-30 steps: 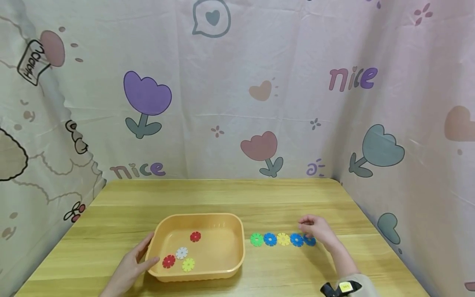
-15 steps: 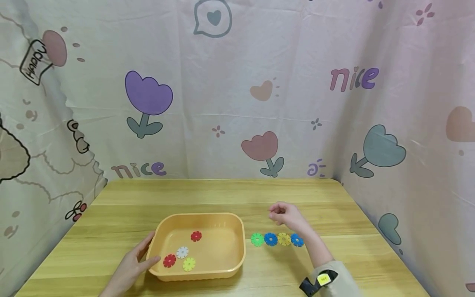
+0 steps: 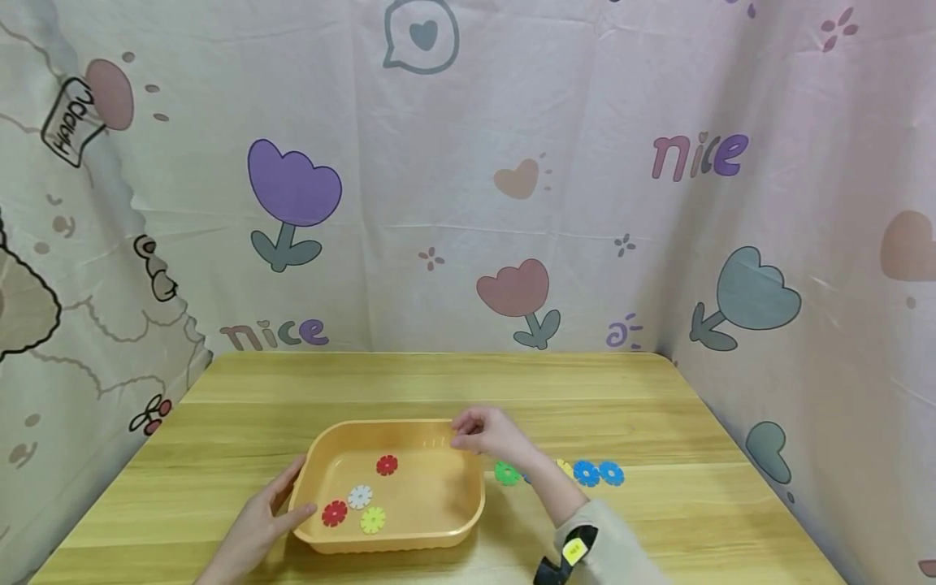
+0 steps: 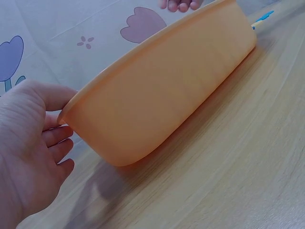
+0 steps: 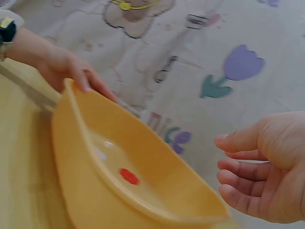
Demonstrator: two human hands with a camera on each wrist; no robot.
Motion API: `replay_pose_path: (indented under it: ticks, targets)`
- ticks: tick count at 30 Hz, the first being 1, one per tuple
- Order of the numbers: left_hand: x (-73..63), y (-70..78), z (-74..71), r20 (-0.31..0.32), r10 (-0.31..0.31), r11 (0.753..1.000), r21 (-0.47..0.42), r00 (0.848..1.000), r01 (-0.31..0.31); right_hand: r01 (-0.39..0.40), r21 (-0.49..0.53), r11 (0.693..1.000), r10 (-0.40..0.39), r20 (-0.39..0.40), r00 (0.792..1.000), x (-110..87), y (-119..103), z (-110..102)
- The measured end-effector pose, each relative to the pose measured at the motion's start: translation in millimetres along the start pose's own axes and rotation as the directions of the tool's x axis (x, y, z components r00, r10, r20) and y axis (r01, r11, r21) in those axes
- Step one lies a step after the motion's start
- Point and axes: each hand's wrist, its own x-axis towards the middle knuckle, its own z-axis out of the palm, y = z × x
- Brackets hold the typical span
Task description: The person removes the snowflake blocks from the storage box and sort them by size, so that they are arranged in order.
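Note:
My left hand [image 3: 257,520] grips the left end of a yellow plastic basin [image 3: 409,539], thumb over the rim and fingers along the outside; the left wrist view shows the same hold on the basin [image 4: 157,90]. Inside lie two red snowflake discs, one of them the far disc [image 3: 387,465], a white disc [image 3: 360,496] and a yellow-green disc [image 3: 373,520]. Above the basin's far right corner hovers my right hand [image 3: 491,435]. In the right wrist view that hand [image 5: 271,171] has loosely curled fingers with nothing between them.
Right of the basin, a row of snowflake discs lies on the wooden table [image 3: 702,520]: a green disc [image 3: 506,473], blue ones including the end disc [image 3: 611,474], and a yellow disc [image 3: 564,467] partly behind my right forearm. A printed curtain [image 3: 409,309] stands behind the table.
My right hand has moved left from the row's right end to above the basin's corner. The row's end blue disc shows again, while my forearm now covers its middle. My left hand stays put.

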Motion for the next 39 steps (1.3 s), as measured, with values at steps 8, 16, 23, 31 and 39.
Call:
replay_pose_path:
  ticks: [8,16,23,31,39]
  targets:
    - [-0.5,-0.4,0.4,-0.001,0.001,0.999,0.036,1.0,-0.001,-0.026,0.012,1.0,0.025,0.057,0.998,14.2,-8.4,43.8]
    - [1.1,-0.2,1.4,0.005,-0.009,0.999,0.054,1.0,0.008,-0.078,-0.003,0.997,0.078,0.105,0.991,26.2,-8.0,73.4]
    - [0.7,0.2,0.8,0.005,-0.014,0.998,0.065,1.0,0.013,-0.099,-0.082,0.992,0.112,0.159,0.981,31.5,-4.6,99.5]
    - [2.4,-0.3,-0.6,0.013,0.011,0.996,0.087,1.0,-0.012,-0.044,-0.169,0.985,0.075,0.18,0.981,32.7,2.0,115.8]
    - [3.2,0.3,-1.6,0.055,-0.053,0.998,0.027,0.997,0.052,-0.007,-0.31,0.951,0.067,0.185,0.98,32.7,7.3,122.2]
